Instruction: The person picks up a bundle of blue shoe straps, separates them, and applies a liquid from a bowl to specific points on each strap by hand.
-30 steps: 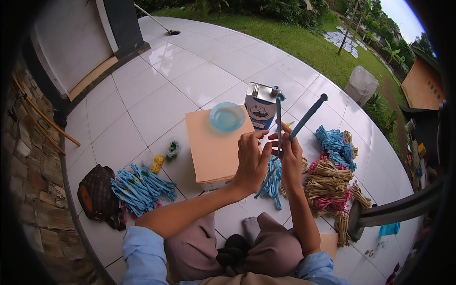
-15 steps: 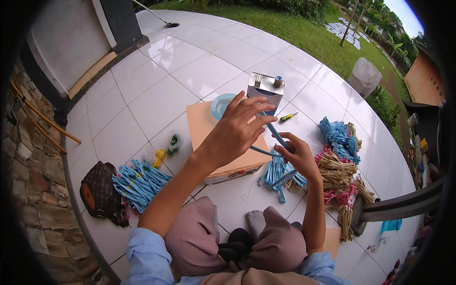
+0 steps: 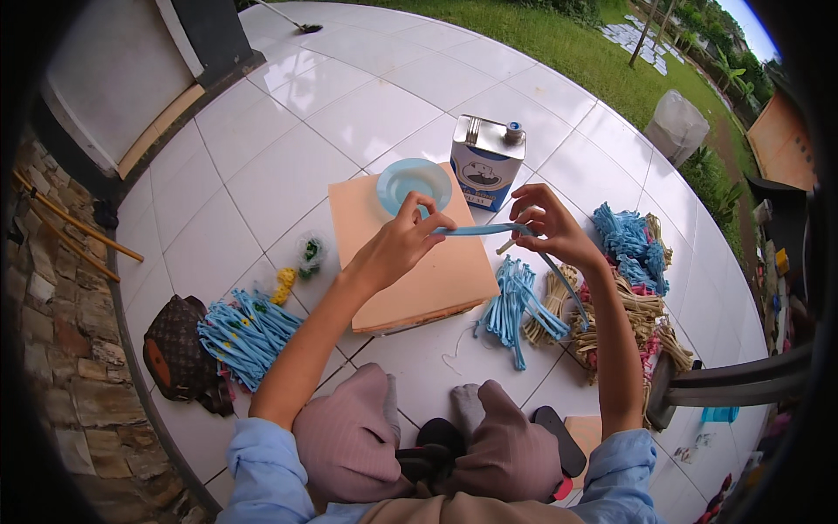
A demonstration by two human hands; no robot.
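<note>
A flat light-blue strip is stretched between my two hands, above a peach-coloured board. My left hand pinches one end between thumb and fingers. My right hand grips it farther along, and the rest of the strip hangs down to the right. A short pale end shows beside the right fingertips. Beyond the left hand, a light-blue dish sits on the board's far edge. A metal can with a blue cap stands just behind the right hand.
Tied blue strips and beige bundles lie right of the board. More blue strips lie left, near a brown bag, a yellow item and a clear bag with green bits. A black phone-like slab lies by my right knee.
My hands have moved apart, the left toward me and the right up and away. The looped strip is now pulled nearly straight between them, and the dish shows more fully.
</note>
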